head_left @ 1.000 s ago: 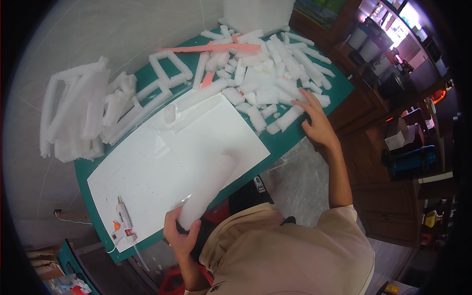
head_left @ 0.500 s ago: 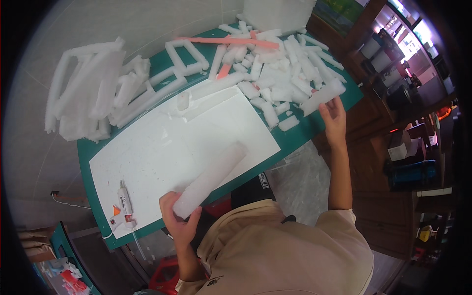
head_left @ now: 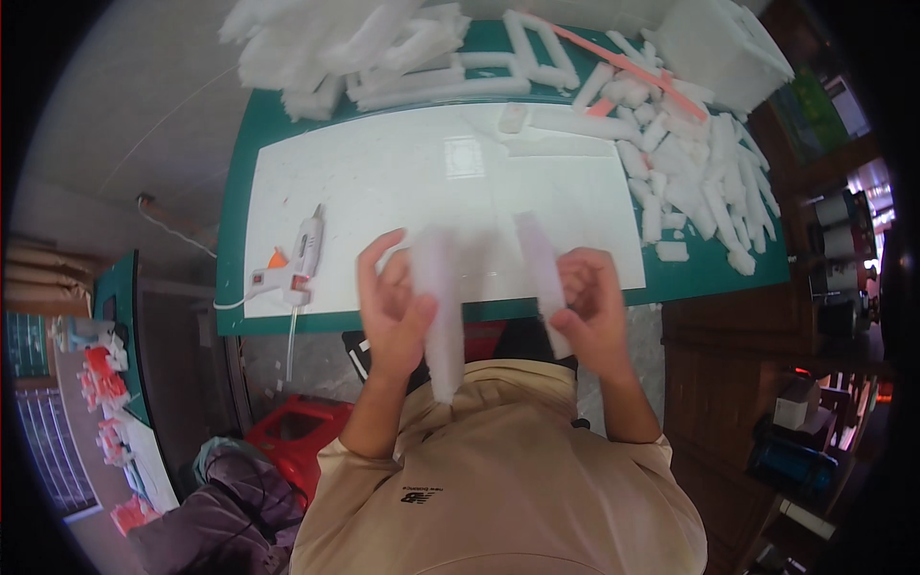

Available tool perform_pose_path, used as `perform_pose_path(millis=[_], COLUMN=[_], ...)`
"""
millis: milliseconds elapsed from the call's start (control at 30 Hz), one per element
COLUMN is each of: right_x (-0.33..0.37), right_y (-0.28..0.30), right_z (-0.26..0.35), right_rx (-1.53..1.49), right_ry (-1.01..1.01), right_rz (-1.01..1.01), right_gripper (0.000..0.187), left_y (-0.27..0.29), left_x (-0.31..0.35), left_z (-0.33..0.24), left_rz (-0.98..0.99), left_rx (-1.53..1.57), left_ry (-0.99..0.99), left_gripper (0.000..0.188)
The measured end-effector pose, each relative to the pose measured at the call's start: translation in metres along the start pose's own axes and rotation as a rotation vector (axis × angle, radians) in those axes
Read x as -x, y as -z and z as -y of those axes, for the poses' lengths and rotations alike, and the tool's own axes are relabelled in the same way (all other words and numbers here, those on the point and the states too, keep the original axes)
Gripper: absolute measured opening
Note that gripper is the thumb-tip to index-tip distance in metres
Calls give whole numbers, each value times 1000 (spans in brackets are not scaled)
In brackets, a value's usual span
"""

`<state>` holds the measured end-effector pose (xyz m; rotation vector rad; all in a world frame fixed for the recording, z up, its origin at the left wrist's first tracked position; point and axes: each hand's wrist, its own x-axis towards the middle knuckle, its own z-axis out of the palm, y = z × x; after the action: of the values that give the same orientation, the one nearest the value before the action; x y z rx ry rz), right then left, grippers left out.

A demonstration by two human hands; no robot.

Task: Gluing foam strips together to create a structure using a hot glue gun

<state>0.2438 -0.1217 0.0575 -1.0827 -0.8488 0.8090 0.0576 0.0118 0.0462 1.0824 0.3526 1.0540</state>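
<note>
Remotely, I saw the left hand [head_left: 395,305] gripping a pale, rough-edged foam bar [head_left: 438,297] and the right hand [head_left: 594,311] pinching a slimmer whitish strip [head_left: 542,273], apart, near the front edge of the green tabletop [head_left: 714,277]; white pieces [head_left: 717,187] lay heaped beyond.

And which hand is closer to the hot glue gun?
Left. The left hand is right of the hot glue gun; the right hand is farther right, beyond the left hand.
</note>
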Motion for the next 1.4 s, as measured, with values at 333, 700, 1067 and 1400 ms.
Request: perform_pose_path(millis=[333,700,1067,1400], right_x=[18,24,40,33], right_y=[-41,-30,10,101], right_z=[-28,-22,-17,24], right_rx=[52,188,-216,522], right_ry=[-57,-79,-389,-212], right_rz=[112,75,163,-245], right_gripper=[32,41,72,87], left_y=[-14,-5,-25,-24], left_x=[7,16,37,35], left_z=[13,31,53,55], left_rz=[-10,94,59,262], left_rx=[60,-76,-18,-279], left_ry=[205,149,138,154], left_gripper=[53,57,60,53])
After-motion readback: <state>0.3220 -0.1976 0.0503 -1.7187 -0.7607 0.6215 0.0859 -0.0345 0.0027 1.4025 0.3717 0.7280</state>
